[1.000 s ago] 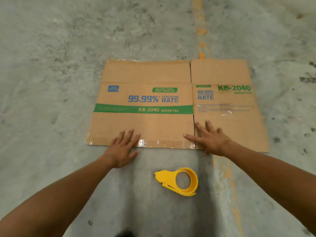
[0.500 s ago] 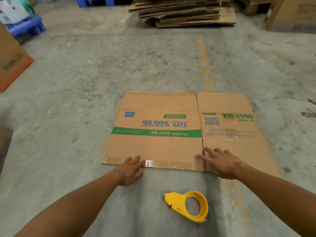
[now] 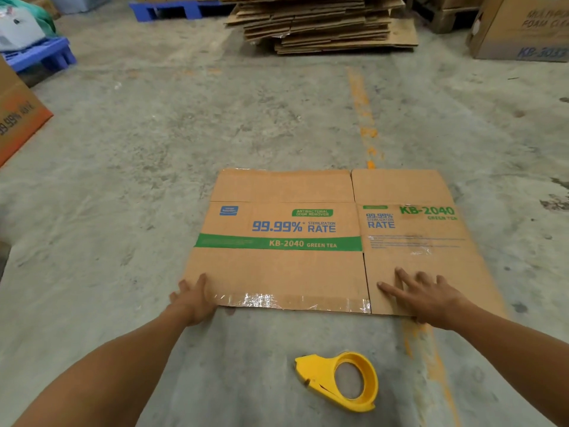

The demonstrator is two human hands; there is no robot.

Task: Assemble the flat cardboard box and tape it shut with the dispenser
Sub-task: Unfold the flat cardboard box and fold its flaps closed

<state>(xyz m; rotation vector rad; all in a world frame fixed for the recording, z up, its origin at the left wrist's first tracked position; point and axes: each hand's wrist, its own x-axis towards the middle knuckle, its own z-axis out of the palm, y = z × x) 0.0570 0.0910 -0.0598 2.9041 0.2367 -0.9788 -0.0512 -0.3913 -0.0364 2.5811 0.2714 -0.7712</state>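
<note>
A flattened brown cardboard box with blue and green print lies flat on the concrete floor, old clear tape along its near edge. My left hand is at the box's near left corner, fingers curled around the edge. My right hand rests flat on the near right panel, fingers spread. A yellow tape dispenser lies on the floor in front of the box, between my arms, untouched.
A stack of flat cardboard sheets sits far ahead. A printed carton stands at the far right, blue pallets at the far left, and an orange-brown box at the left edge. A worn orange line runs along the floor.
My left hand slid left along the near edge to the box's corner and curled onto it. My right hand shifted right on the panel. The view tilted up, showing more floor ahead.
</note>
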